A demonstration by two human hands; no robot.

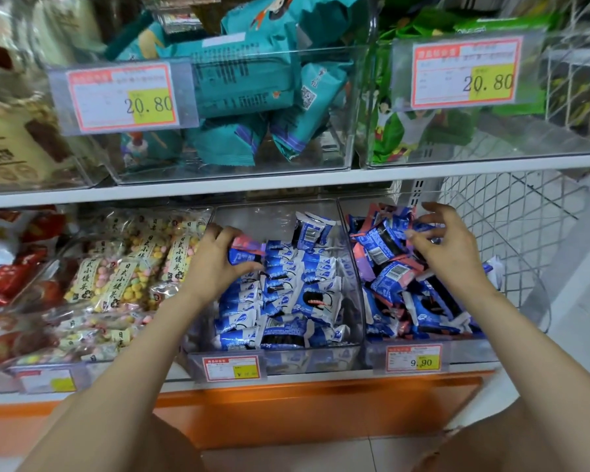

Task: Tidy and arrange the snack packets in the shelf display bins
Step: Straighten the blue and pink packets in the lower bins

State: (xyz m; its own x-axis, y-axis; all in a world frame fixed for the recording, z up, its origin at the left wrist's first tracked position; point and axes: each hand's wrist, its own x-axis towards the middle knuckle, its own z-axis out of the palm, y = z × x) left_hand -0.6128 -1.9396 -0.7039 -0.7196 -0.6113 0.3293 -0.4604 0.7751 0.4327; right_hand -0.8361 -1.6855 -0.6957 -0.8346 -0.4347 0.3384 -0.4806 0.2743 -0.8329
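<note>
Two bare hands are reaching into the clear bins on the lower shelf. The left hand point(215, 264) is gripping a few blue-and-white packets point(286, 294) near the back left of the middle bin point(321, 361), with the thumb below and the fingers curled over the top; one gripped packet is showing a pink end. These packets are standing on edge in rows running front to back, with their long axes lying across the bin. One packet at the rear is standing upright with its barcode facing out. The right hand point(447, 247) is hovering at the blue-and-pink packets point(389, 267) in the right bin point(467, 352), fingers spread wide and half bent; contact cannot be confirmed. That heap is lying at mixed angles, with several barcodes facing up. The right bin's price tag point(414, 359) is reading 9.90; the middle bin's tag point(231, 367) is too blurred to read. Bags point(130, 274) to the left are carrying the label 日式小馒头. On the upper shelf, a left tag point(121, 97) and a right tag point(465, 73), both reading 20.80, are fronting teal packets point(246, 83) and green packets point(406, 127).
</note>
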